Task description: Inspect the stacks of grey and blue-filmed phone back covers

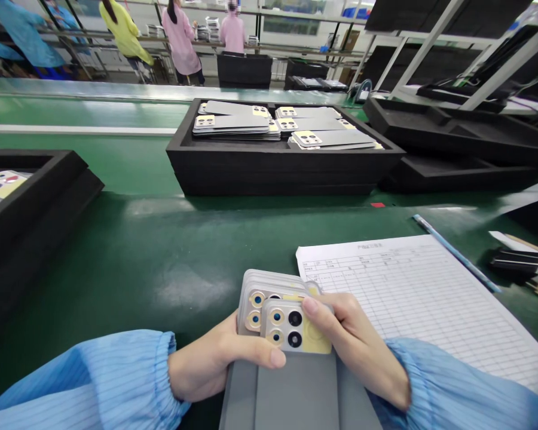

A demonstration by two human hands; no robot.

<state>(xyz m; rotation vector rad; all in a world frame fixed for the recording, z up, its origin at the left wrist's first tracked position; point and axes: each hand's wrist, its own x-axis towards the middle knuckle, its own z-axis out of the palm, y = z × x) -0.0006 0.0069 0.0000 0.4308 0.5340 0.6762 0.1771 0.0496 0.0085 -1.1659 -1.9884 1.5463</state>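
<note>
At the lower middle, a stack of grey phone back panels (296, 382) with camera rings and yellow film lies between my two hands. My left hand (226, 356) grips the stack from its left side, thumb across the front panel below the lenses. On the right, my right hand (356, 343) pinches the upper right corner of the front panel, its thumb on the yellow film. The front panel sits lower than those behind it. Most fingers of both hands are hidden behind the panels.
A black tray (278, 170) with piled panels stands ahead. Another black tray (40, 197) is at left, more trays (457, 134) at back right. A printed form (412, 286) and a blue pencil (457, 254) lie right. People in coloured coats are in the background.
</note>
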